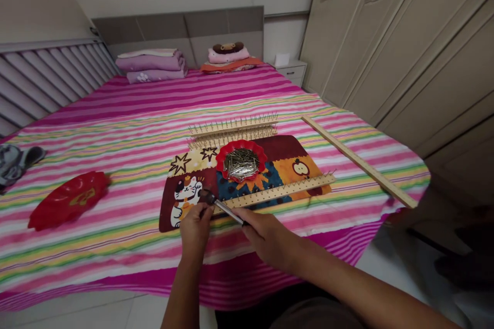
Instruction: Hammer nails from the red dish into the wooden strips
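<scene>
My right hand (270, 239) is wrapped round the dark grip of a hammer (228, 209). Its metal shaft slants up and left, and the dark head is just above my left hand (196, 226). The fingers of my left hand are pinched together at the left end of a wooden strip (270, 194); what is between them is too small to make out. Nails stand along this strip, which lies across a patterned mat (280, 148). Behind it, a red scalloped bowl (221, 158) holds a heap of loose nails (242, 163).
Two wooden strips (235, 127) bristling with nails lie behind the bowl. A long bare wooden strip (355, 158) runs diagonally on the right. On the left is a red scalloped dish (69, 200). Everything rests on a bed with a striped cover (135, 149); wardrobes (386, 25) stand to the right.
</scene>
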`<state>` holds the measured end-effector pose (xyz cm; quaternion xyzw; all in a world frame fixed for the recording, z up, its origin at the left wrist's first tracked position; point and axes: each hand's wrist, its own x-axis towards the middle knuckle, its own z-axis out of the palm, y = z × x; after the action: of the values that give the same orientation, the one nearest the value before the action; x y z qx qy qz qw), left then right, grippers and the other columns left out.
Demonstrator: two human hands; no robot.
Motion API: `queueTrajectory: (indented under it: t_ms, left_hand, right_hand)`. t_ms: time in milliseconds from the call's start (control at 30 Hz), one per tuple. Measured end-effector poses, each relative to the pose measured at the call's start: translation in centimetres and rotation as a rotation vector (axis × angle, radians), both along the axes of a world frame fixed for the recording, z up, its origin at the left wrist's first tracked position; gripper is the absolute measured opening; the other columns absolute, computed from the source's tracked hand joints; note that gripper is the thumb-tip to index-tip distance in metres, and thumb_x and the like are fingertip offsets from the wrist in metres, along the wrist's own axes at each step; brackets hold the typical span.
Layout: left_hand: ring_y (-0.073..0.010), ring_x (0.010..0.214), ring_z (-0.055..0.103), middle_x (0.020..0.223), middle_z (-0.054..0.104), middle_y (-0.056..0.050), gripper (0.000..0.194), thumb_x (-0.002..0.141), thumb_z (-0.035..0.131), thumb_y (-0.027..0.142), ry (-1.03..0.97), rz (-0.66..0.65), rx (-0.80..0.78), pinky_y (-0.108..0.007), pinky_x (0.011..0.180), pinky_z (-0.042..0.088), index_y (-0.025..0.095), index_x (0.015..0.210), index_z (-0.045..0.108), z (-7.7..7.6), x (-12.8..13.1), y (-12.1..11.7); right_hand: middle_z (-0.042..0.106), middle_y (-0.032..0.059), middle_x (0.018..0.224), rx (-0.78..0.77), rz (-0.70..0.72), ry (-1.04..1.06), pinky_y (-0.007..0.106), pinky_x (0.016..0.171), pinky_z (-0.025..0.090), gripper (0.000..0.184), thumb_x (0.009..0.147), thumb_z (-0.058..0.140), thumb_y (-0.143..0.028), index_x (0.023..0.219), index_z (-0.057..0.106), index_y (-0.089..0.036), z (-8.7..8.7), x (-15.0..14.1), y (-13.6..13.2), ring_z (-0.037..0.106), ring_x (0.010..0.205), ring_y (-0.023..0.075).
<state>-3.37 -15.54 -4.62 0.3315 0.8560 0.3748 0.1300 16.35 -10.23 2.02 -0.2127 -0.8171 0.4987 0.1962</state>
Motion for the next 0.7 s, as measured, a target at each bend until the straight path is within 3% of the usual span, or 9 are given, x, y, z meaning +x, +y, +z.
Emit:
queueTrajectory:
  t_ms: [233, 367, 500, 600, 700]
  left_hand:
    - [-0.0206, 0.078, 0.064, 0.081, 0.073, -0.002, 0.022, 0.064, 0.059, 0.043, -0.065, 0.014, 0.078, -0.031, 0.075, 0.048, 0.024, 0.073, 0.068, -0.8, -0.5, 0.0]
    - [-0.0201, 0.08, 0.066, 0.084, 0.074, -0.002, 0.034, 0.063, 0.061, 0.045, -0.18, -0.008, 0.116, -0.03, 0.074, 0.05, 0.023, 0.088, 0.07, -0.4, -1.4, -0.2]
    - [-0.0196, 0.079, 0.064, 0.085, 0.072, -0.002, 0.029, 0.07, 0.057, 0.043, 0.026, 0.027, 0.124, -0.03, 0.074, 0.05, 0.024, 0.088, 0.071, 1.8, -1.7, 1.7]
    - [-0.0193, 0.086, 0.062, 0.091, 0.071, -0.003, 0.022, 0.075, 0.053, 0.03, 0.287, -0.22, 0.122, -0.031, 0.083, 0.047, 0.024, 0.084, 0.072, 3.7, -1.1, 5.3]
    - [-0.021, 0.091, 0.06, 0.092, 0.07, -0.006, 0.024, 0.077, 0.052, 0.021, 0.484, -0.489, -0.042, -0.032, 0.088, 0.043, 0.023, 0.085, 0.074, 4.8, -0.2, 9.3]
  right_hand:
    - [0.067, 0.0022, 0.119, -0.098, -0.05, 0.027, 0.031, 0.091, 0.048, 0.053, 0.092, 0.04, -0.008, 0.14, 0.044, -0.028, 0.9, 3.7, -0.9, 0.063, 0.101, 0.0176]
    - [0.068, 0.0009, 0.111, -0.165, -0.13, 0.035, 0.027, 0.086, 0.048, 0.046, 0.094, 0.041, -0.016, 0.138, 0.048, -0.029, -0.6, 7.2, -1.3, 0.062, 0.096, 0.0166]
    - [0.065, 0.0013, 0.082, -0.289, -0.299, -0.009, 0.024, 0.063, 0.047, 0.044, 0.094, 0.042, -0.027, 0.137, 0.049, -0.022, -2.7, 10.3, -1.6, 0.056, 0.067, 0.0143]
    - [0.051, -0.0018, 0.065, -0.396, -0.433, -0.007, 0.021, 0.05, 0.039, 0.049, 0.092, 0.047, -0.039, 0.138, 0.049, -0.02, -3.9, 11.8, -1.4, 0.043, 0.054, 0.0121]
    - [0.036, -0.0055, 0.058, -0.479, -0.501, -0.005, 0.02, 0.043, 0.031, 0.057, 0.09, 0.05, -0.045, 0.141, 0.045, -0.021, -4.5, 12.5, -1.0, 0.034, 0.049, 0.011]
